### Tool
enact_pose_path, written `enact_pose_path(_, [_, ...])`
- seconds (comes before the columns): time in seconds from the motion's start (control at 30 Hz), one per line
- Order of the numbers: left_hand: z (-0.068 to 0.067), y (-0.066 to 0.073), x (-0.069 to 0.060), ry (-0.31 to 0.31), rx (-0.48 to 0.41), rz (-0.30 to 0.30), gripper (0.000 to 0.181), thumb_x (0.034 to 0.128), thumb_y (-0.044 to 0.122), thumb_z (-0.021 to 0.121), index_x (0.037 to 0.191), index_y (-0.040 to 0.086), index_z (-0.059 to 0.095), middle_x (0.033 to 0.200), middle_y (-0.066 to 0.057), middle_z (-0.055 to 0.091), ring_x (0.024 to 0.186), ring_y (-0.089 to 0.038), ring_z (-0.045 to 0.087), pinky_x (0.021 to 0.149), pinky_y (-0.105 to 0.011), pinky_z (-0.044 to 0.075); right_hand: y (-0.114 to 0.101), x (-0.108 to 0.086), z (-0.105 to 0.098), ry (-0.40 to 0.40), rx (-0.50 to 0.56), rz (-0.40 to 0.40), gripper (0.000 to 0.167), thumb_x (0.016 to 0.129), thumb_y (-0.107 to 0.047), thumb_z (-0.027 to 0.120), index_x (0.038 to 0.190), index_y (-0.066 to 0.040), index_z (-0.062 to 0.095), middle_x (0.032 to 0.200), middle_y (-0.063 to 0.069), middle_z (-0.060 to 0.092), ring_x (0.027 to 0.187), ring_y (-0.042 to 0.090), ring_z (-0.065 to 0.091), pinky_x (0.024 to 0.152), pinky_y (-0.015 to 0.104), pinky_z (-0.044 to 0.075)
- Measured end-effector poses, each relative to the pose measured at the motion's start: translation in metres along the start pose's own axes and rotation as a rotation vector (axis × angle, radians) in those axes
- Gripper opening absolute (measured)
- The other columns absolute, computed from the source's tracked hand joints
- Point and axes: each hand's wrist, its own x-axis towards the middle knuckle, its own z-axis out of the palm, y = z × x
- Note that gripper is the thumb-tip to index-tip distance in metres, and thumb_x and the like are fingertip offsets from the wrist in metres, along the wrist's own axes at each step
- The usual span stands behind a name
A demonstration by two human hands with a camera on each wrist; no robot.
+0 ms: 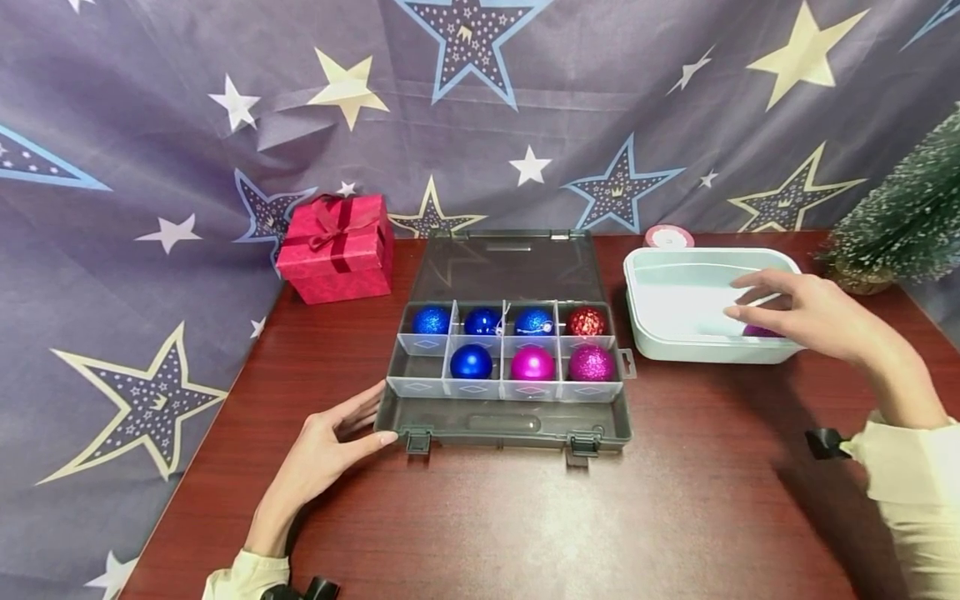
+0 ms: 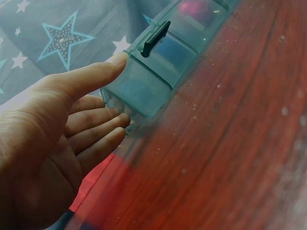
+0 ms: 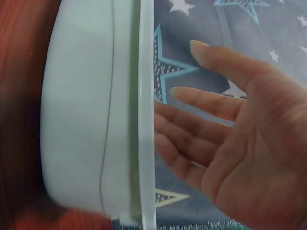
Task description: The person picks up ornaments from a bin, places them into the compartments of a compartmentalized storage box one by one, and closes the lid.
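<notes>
A grey-green divided plastic box [image 1: 510, 425] lies with its lid [image 1: 510, 267] raised at the back. Its compartments hold several Christmas balls: glittery and shiny blue ones [image 1: 471, 362], a red one [image 1: 586, 322], a plain magenta one [image 1: 533, 364] and a glittery magenta one [image 1: 592, 364]. My left hand [image 1: 330, 450] touches the box's front left corner, thumb at the front, straight fingers [image 2: 98, 122] along the side. Over the pale green tub [image 1: 712, 350] hovers my right hand [image 1: 817, 312], fingers apart and holding nothing. Beneath it, a purple ball [image 1: 761, 331] is partly hidden in the tub.
A red gift box [image 1: 336, 250] with a bow stands at the back left. Behind the tub lies a pink and white ribbon roll [image 1: 669, 237]. A small frosted tree [image 1: 900, 208] stands at the right. Star-patterned cloth [image 1: 525, 133] hangs behind the wooden table [image 1: 480, 525].
</notes>
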Motion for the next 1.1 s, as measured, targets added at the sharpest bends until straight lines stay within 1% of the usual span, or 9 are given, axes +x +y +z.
enact_pose_path(0.07, [0.0, 0.001, 0.0, 0.001, 0.002, -0.003, 0.066, 0.0893, 0.013, 0.084, 0.15, 0.015, 0.057, 0.137, -0.01, 0.065, 0.119, -0.025, 0.067, 0.097, -0.023, 0.054, 0.006, -0.001, -0.004, -0.017, -0.046, 0.01, 0.048, 0.099, -0.031, 0.073, 0.136, -0.003, 0.062, 0.113, 0.018, 0.074, 0.083, -0.002, 0.064, 0.069, 0.016, 0.046])
enact_pose_path(0.13, [0.0, 0.001, 0.0, 0.001, 0.004, -0.006, 0.066, 0.0896, 0.014, 0.084, 0.15, 0.016, 0.057, 0.137, -0.01, 0.065, 0.119, -0.025, 0.067, 0.097, -0.022, 0.054, 0.01, -0.002, -0.007, -0.027, -0.073, 0.027, 0.05, 0.098, -0.032, 0.074, 0.137, -0.002, 0.062, 0.112, 0.019, 0.074, 0.086, 0.001, 0.064, 0.069, 0.018, 0.047])
enact_pose_path(0.23, [0.0, 0.001, 0.0, 0.0, 0.003, -0.006, 0.066, 0.0896, 0.014, 0.084, 0.15, 0.015, 0.057, 0.137, -0.01, 0.065, 0.119, -0.025, 0.067, 0.097, -0.022, 0.054, 0.013, -0.002, -0.011, -0.054, -0.106, 0.047, 0.054, 0.099, -0.033, 0.072, 0.138, 0.002, 0.059, 0.114, 0.024, 0.072, 0.095, 0.021, 0.069, 0.074, 0.03, 0.051])
enact_pose_path(0.33, [0.0, 0.001, 0.001, 0.001, 0.003, -0.005, 0.066, 0.0893, 0.014, 0.084, 0.15, 0.015, 0.057, 0.137, -0.01, 0.065, 0.119, -0.024, 0.067, 0.097, -0.022, 0.054, 0.015, -0.002, -0.015, -0.083, -0.149, 0.075, 0.06, 0.1, -0.037, 0.07, 0.14, 0.006, 0.056, 0.116, 0.03, 0.069, 0.105, 0.043, 0.066, 0.08, 0.047, 0.052])
enact_pose_path(0.4, [0.0, 0.001, 0.001, 0.001, 0.002, 0.002, 0.066, 0.0893, 0.013, 0.084, 0.149, 0.015, 0.058, 0.136, -0.01, 0.065, 0.119, -0.025, 0.067, 0.097, -0.023, 0.054, 0.017, -0.002, -0.017, -0.097, -0.171, 0.084, 0.062, 0.1, -0.039, 0.069, 0.14, 0.007, 0.054, 0.116, 0.031, 0.068, 0.108, 0.049, 0.063, 0.082, 0.054, 0.051])
enact_pose_path(0.67, [-0.001, 0.0, 0.001, -0.001, -0.009, 0.018, 0.065, 0.0892, 0.01, 0.084, 0.149, 0.014, 0.058, 0.136, -0.011, 0.066, 0.12, -0.025, 0.066, 0.097, -0.024, 0.054, 0.025, 0.001, -0.019, -0.117, -0.226, 0.089, 0.063, 0.099, -0.04, 0.069, 0.135, 0.01, 0.054, 0.108, 0.032, 0.07, 0.1, 0.05, 0.066, 0.081, 0.058, 0.051])
enact_pose_path(0.87, [-0.001, 0.0, 0.0, -0.001, -0.004, 0.01, 0.065, 0.0894, 0.012, 0.084, 0.149, 0.015, 0.058, 0.137, -0.01, 0.065, 0.12, -0.025, 0.066, 0.097, -0.024, 0.054, 0.023, 0.004, -0.018, -0.144, -0.272, 0.099, 0.066, 0.1, -0.039, 0.067, 0.132, 0.016, 0.051, 0.107, 0.035, 0.068, 0.103, 0.056, 0.063, 0.084, 0.067, 0.049])
enact_pose_path(1.0, [0.0, 0.0, 0.0, 0.0, -0.001, 0.007, 0.066, 0.0892, 0.012, 0.084, 0.149, 0.015, 0.058, 0.137, -0.011, 0.065, 0.119, -0.025, 0.067, 0.097, -0.024, 0.054, 0.021, 0.007, -0.015, -0.178, -0.322, 0.098, 0.068, 0.099, -0.041, 0.069, 0.129, 0.018, 0.053, 0.112, 0.036, 0.066, 0.102, 0.053, 0.064, 0.083, 0.064, 0.051])
enact_pose_path(1.1, [0.0, -0.001, 0.0, 0.001, 0.0, 0.007, 0.066, 0.0893, 0.012, 0.084, 0.149, 0.016, 0.058, 0.137, -0.01, 0.065, 0.119, -0.024, 0.067, 0.097, -0.024, 0.054, 0.02, 0.011, -0.012, -0.203, -0.322, 0.076, 0.064, 0.098, -0.038, 0.071, 0.125, 0.018, 0.056, 0.111, 0.035, 0.067, 0.1, 0.051, 0.065, 0.083, 0.063, 0.051])
